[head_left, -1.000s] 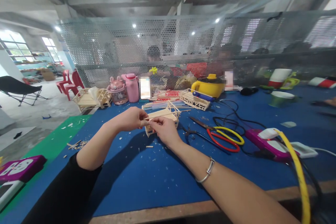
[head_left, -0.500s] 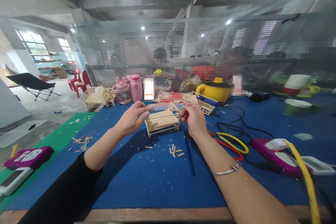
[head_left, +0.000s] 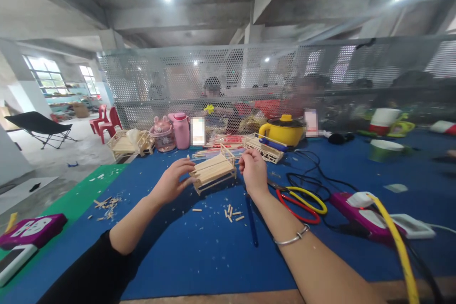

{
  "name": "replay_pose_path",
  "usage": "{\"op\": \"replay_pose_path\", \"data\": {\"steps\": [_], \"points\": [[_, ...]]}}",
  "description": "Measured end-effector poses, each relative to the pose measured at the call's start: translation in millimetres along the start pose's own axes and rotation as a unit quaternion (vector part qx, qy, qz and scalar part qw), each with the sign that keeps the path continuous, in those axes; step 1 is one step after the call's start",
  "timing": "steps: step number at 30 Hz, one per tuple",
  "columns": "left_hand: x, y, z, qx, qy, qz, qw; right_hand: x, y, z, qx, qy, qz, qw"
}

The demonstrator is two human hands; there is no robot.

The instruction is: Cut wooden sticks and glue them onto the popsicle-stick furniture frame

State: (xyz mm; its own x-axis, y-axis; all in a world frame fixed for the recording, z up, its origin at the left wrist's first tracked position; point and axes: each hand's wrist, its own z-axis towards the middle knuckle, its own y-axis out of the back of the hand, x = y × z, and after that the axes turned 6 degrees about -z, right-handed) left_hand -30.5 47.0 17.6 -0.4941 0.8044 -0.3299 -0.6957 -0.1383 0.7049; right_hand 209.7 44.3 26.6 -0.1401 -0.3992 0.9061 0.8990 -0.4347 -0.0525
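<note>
A small model bed of pale wooden sticks stands on the blue mat, its taller slatted end to the right. My left hand is at its left end, thumb and fingers closed on the edge there. Beside the taller end is my right hand, fingertips pinched together; whatever may be between them is too small to make out. Short cut stick pieces lie in front of the bed. A dark blue pen-like tool rests below my right hand.
Scissors with red and yellow handles lie to the right, near black cables. Behind stand a yellow pot, a pink bottle and another stick model. A purple power strip sits at right; stick scraps lie left.
The view has shifted, so most things appear lower and slightly left. My left hand has come down a little onto the bed's left end. My right hand stays pinched by the other end.
</note>
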Motion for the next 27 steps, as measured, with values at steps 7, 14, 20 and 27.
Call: {"op": "replay_pose_path", "data": {"steps": [7, 14, 20, 27], "points": [[-5.7, -4.6, -0.9, -0.019, 0.019, -0.006, 1.0, 0.9, -4.0, -7.0, 0.049, 0.015, -0.026, 0.998], [-0.8, 3.7, -3.7, -0.024, 0.073, -0.077, 0.994, 8.4, -6.2, -19.4, 0.093, 0.086, -0.082, 0.989], [-1.0, -6.7, -5.4, -0.079, 0.135, -0.158, 0.975, 8.8, -6.7, -22.1, 0.104, 0.131, -0.122, 0.978], [-7.6, -27.4, -5.2, -0.13, 0.265, -0.183, 0.938, 2.9, -7.0, -21.6, 0.117, 0.163, -0.17, 0.965]]}}
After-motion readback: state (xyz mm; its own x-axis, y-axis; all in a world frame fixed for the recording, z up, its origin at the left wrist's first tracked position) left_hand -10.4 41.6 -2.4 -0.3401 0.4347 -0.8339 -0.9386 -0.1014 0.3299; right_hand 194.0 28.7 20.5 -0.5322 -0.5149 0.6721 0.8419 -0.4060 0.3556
